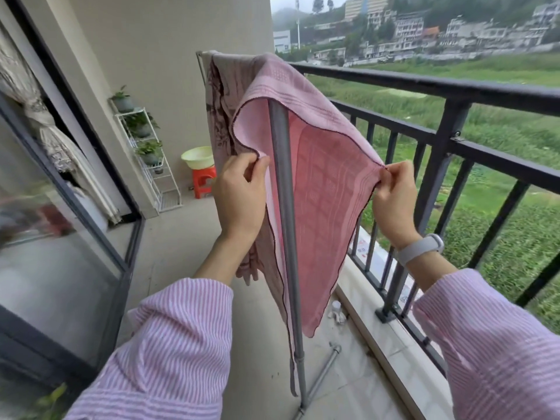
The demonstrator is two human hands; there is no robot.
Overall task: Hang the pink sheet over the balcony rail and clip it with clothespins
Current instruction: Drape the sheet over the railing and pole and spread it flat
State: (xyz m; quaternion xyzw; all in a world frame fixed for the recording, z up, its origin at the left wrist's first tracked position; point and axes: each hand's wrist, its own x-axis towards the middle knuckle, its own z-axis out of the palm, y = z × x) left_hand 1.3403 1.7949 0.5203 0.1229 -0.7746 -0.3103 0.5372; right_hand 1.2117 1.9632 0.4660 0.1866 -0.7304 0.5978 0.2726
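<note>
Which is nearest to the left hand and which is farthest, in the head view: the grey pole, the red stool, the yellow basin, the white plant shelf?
From the left hand:
1. Grey pole, just right of the fingers.
2. Red stool, behind, to the left.
3. Yellow basin, on top of the stool; nearly as close.
4. White plant shelf, farthest left, by the wall.

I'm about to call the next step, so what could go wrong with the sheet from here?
1. The pink sheet is draped over a grey rack pole, not the black balcony rail; it may get clipped in the wrong place.
2. The left hand and right hand only pinch its edges, and no clothespins are visible. Releasing it could let it slide off, possibly over the rail.
</note>
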